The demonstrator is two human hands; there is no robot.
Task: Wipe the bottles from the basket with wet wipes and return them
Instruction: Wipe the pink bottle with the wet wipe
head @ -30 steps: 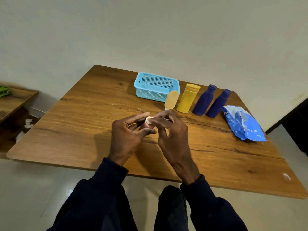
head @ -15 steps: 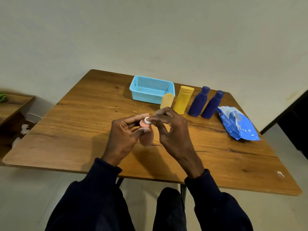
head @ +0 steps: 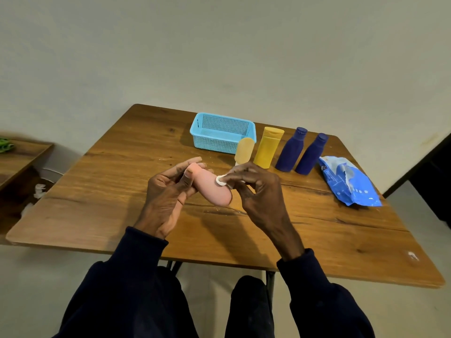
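Head view had two dark sleeves [head: 136, 272] nearest, cut off by the lower frame edge, reaching over the near edge of one wooden table [head: 109, 196]. Two hands worked above the table's middle. The left hand [head: 168, 193] gripped one pink bottle [head: 212, 189] by its far end, thumb on top and fingers curled behind, so that end and any cap were hidden. The bottle lay tilted, its rounded end pointing toward the near edge. The right hand [head: 258, 191] pinched one small white wipe [head: 220, 180] against the bottle's side. Most of the wipe was covered by the fingers, leaving only a round wad in sight.

Beyond the hands, toward the far edge, four more bottles stood in a row, making five in all: one tan bottle [head: 244, 148], its base hidden behind the right hand, one yellow bottle [head: 268, 147], one blue bottle [head: 291, 150] and a second blue bottle [head: 311, 154]. One blue mesh basket [head: 222, 142] sat just behind the tan bottle, near the far edge. One blue pack [head: 349, 184] lay crumpled at the right edge, its print too small to read.

Off the table's left edge stood one low shelf [head: 22, 154], with something green [head: 5, 145] cut off by the frame.
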